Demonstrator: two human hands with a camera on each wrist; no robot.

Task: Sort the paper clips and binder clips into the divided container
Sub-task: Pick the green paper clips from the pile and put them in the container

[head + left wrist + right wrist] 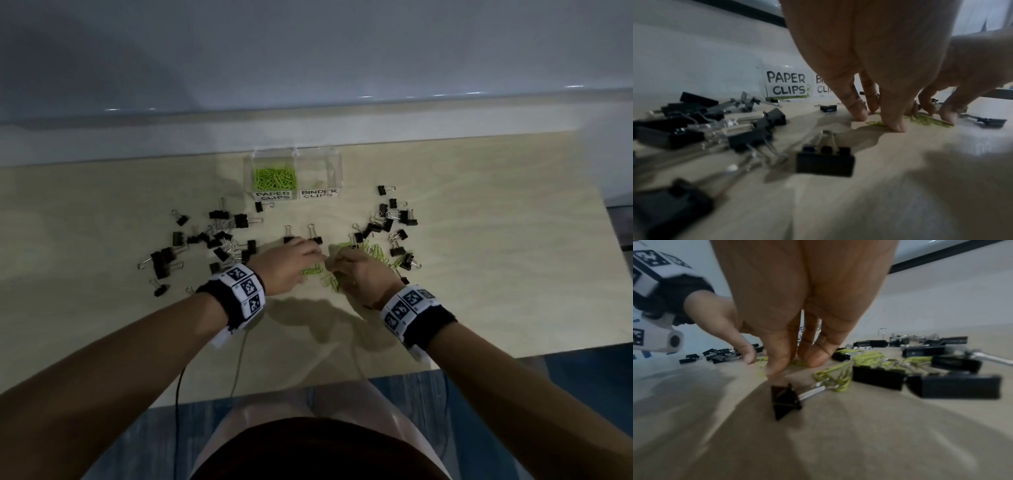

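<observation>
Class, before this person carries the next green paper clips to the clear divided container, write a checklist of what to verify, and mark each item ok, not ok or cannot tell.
1. Loose green paper clips lie under both hands: ok.
2. Left hand fingertips touch the clips on the pale wooden table: ok.
3. Right hand has a firm hold on a clip: cannot tell.
4. Clear divided container stands open, its PAPER CLIPS compartment already holding green clips: ok.
5. Black binder clips lie mixed among the green clips at the right: not ok.
6. BINDER CLIPS compartment holds no binder clips: ok.
</observation>
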